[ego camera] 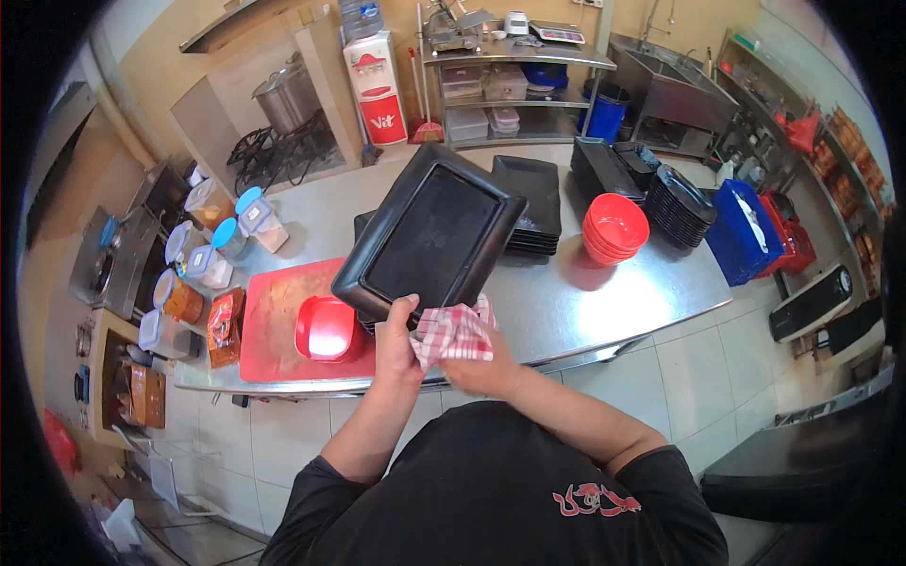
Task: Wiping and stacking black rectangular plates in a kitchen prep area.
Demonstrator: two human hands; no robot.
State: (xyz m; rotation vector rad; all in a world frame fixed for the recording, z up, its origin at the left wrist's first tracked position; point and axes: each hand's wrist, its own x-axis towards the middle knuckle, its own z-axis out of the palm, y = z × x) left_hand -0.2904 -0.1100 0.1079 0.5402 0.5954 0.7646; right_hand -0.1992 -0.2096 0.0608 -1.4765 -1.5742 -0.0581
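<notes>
A black rectangular plate (433, 233) is held up and tilted over the steel table, its underside towards me. My left hand (398, 347) grips its near edge, thumb on the underside. My right hand (485, 368) holds a red-and-white checked cloth (456, 334) against the plate's near right corner. Behind the raised plate stands a stack of black rectangular plates (532, 201). Left of my left hand, a red square bowl (325, 329) sits on a red cutting board (272, 304). The plate hides part of the tabletop beneath it.
On the steel table (658, 290) stand stacked red bowls (616, 226), black dishes (678, 206) and, at left, lidded plastic containers (180, 297) beside an orange packet (225, 329). A blue crate (743, 233) is past the right end. A water dispenser (375, 88) and steel shelving (517, 99) stand behind.
</notes>
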